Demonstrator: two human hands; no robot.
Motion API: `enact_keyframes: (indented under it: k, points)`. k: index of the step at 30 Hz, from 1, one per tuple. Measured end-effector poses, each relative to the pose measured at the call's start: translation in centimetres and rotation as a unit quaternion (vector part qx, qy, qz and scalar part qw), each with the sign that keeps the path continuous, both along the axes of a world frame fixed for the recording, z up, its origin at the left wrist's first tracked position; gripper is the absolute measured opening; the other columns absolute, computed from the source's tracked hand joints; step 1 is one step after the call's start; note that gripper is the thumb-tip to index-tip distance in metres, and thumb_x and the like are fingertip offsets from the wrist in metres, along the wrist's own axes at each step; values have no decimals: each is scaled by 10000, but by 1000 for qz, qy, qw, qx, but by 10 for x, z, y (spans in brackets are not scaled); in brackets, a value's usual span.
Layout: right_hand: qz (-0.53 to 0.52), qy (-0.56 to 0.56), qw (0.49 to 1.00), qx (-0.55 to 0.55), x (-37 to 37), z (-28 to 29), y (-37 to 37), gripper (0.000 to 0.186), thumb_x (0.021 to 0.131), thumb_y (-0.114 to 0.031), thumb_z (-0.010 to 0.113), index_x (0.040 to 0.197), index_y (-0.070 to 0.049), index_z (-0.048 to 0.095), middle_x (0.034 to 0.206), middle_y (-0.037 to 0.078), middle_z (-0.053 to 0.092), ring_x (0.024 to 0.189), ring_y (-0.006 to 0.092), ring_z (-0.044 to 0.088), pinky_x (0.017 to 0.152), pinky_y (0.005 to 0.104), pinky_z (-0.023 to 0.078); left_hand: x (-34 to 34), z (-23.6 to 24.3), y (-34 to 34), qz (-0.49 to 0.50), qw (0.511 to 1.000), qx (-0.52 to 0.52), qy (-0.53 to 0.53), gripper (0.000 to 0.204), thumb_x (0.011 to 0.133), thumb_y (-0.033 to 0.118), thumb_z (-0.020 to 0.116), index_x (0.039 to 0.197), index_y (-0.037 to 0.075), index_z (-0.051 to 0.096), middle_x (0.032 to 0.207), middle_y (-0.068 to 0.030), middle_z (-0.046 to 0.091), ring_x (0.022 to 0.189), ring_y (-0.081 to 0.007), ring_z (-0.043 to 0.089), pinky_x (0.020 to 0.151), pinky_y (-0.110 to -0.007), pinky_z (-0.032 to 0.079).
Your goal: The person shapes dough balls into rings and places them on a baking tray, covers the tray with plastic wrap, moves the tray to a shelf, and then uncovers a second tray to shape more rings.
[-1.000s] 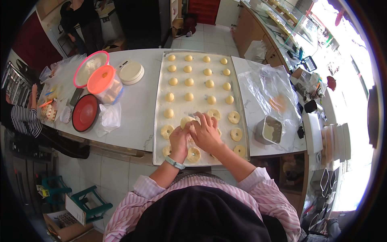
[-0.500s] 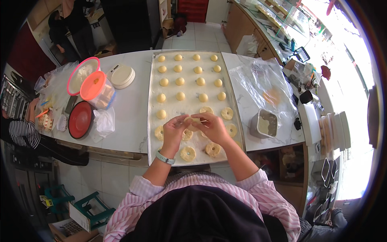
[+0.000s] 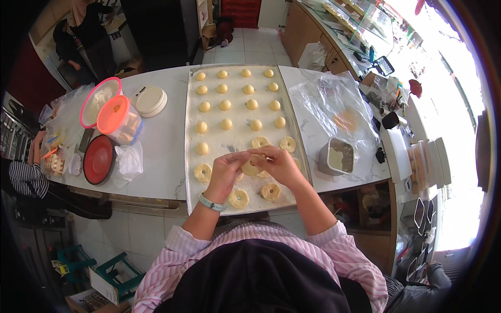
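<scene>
Over the near part of a large floured tray (image 3: 229, 144), both my hands hold one piece of pale dough (image 3: 251, 168) in front of me. My left hand (image 3: 228, 171), with a light watch band at the wrist, pinches its left side. The fingers of my right hand (image 3: 279, 166) are closed on its right side, and they partly cover it. Rows of round dough balls (image 3: 225, 105) fill the far part of the tray. Nearer, around and beneath my hands, lie several flattened dough rings (image 3: 239, 198) with holes in the middle; some are partly hidden.
Left of the tray stand a red bowl (image 3: 99, 159), an orange-lidded tub (image 3: 114, 115), a pink-rimmed bowl (image 3: 86, 112) and a round white scale (image 3: 150, 100). To the right are a metal tin (image 3: 336, 156) and a plastic sheet (image 3: 326, 99). Other people stand at the left.
The dough between my hands now shows as a broader, flatter piece hanging below my fingertips. The whole view has shifted slightly, so the tray appears further left.
</scene>
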State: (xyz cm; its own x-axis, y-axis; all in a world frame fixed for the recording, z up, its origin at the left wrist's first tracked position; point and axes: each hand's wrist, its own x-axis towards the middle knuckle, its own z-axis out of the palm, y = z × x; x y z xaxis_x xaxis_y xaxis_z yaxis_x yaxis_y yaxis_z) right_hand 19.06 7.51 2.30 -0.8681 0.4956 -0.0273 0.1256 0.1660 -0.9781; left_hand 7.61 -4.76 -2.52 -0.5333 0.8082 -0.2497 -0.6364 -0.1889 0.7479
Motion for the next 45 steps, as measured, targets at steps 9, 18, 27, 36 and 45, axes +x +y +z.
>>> enact_keyframes:
  k: [9,18,27,36,45]
  points:
    - [-12,-4,1000,-11,7,-7,3,242,820,-91,645,1044,-1,651,898,61,644,758,93,595,672,220,468,-2,-3,0,-2,1000,-23,-3,184,835,24,600,994,-64,630,943,-122,650,855,-180,638,787,-277,522]
    - [-13,-38,999,-36,12,-2,7,280,811,-101,661,1078,-22,641,949,61,623,798,106,611,671,232,467,0,-1,0,19,999,-18,-33,219,831,91,644,990,-59,633,893,-107,657,867,-169,629,766,-266,516]
    - [-19,-72,996,-47,16,-12,16,264,847,-106,619,1094,-13,632,980,65,577,804,126,608,707,248,479,3,15,-1,-52,996,-68,-5,251,825,132,667,990,-55,635,870,-97,661,783,-147,636,723,-259,521]
    - [-6,-49,996,-73,18,-8,15,270,846,-107,632,1098,-9,626,1014,82,611,840,123,600,769,253,467,3,12,2,-100,992,-72,6,289,804,182,700,971,-48,646,862,-86,661,773,-135,633,721,-251,518]
    - [33,-34,997,-53,14,-5,6,258,831,-85,641,1072,7,632,911,53,640,828,116,596,761,251,468,4,0,3,-112,990,-73,39,258,829,181,671,961,-39,649,882,-88,661,780,-138,635,706,-258,526]
